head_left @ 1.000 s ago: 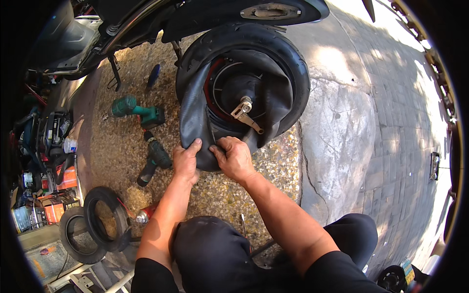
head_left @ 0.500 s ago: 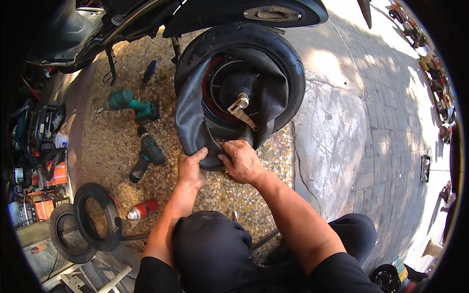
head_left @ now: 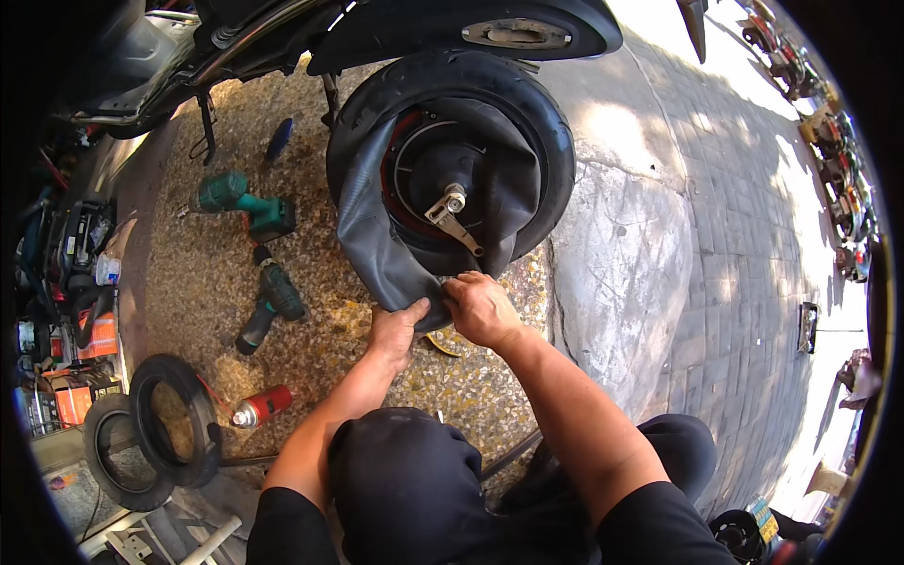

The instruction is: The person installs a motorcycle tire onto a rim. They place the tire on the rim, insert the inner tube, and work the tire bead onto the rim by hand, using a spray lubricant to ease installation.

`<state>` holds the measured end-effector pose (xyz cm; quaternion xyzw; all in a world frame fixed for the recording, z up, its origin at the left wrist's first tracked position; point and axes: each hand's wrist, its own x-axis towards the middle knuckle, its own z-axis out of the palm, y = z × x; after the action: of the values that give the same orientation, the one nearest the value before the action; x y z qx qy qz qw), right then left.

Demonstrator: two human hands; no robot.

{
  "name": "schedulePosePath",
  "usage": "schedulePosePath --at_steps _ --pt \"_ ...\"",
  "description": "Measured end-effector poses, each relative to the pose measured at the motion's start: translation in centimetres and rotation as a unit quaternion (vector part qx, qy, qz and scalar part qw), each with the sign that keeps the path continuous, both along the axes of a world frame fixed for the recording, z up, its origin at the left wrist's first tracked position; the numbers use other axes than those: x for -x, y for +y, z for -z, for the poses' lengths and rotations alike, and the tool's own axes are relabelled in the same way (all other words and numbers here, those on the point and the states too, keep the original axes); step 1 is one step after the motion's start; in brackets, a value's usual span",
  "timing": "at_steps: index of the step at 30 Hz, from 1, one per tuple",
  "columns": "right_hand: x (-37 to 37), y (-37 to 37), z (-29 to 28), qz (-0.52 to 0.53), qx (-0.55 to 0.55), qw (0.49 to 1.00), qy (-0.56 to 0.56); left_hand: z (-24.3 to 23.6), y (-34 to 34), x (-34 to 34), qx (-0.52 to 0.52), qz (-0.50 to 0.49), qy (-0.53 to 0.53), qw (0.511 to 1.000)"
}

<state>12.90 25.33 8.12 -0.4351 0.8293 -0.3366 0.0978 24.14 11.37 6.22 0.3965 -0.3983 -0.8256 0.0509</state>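
Head view: the left hand (head_left: 397, 333), thumb on top, grasps a slack black inner tube (head_left: 369, 221) at the near side of the wheel (head_left: 435, 169), and the right hand (head_left: 482, 309), fingers curled, grips the same tube just beside it. The tube drapes over the wheel's left edge and lies within the tire (head_left: 557, 179) on its right. A metal arm (head_left: 456, 226) points from the wheel's middle toward the hands. Left of the wheel lie a green power tool (head_left: 268, 216) and a dark drill (head_left: 280, 291); near-left of it, a red spray can (head_left: 270, 403), then two loose tires (head_left: 141, 407). A scooter (head_left: 405, 42) spans the wheel's far side.
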Motion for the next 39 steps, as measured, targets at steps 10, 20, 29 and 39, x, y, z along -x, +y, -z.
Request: schedulePosePath --at_steps 10,20,29,39 --pt "3.8 2.3 -3.4 0.039 -0.17 0.984 0.039 0.7 1.7 2.0 -0.03 0.098 -0.004 0.995" --pt "0.0 1.3 -4.2 -0.166 -0.044 0.977 0.129 -3.0 0.4 0.0 0.027 -0.085 0.074 0.993" --pt "9.4 4.7 -7.1 -0.193 -0.181 0.914 0.308 -5.9 -1.3 0.3 -0.018 -0.132 0.159 0.978" --pt "-1.0 0.5 -6.3 -0.117 -0.121 0.98 0.102 -2.7 -2.1 -0.5 0.003 -0.174 0.121 0.977"
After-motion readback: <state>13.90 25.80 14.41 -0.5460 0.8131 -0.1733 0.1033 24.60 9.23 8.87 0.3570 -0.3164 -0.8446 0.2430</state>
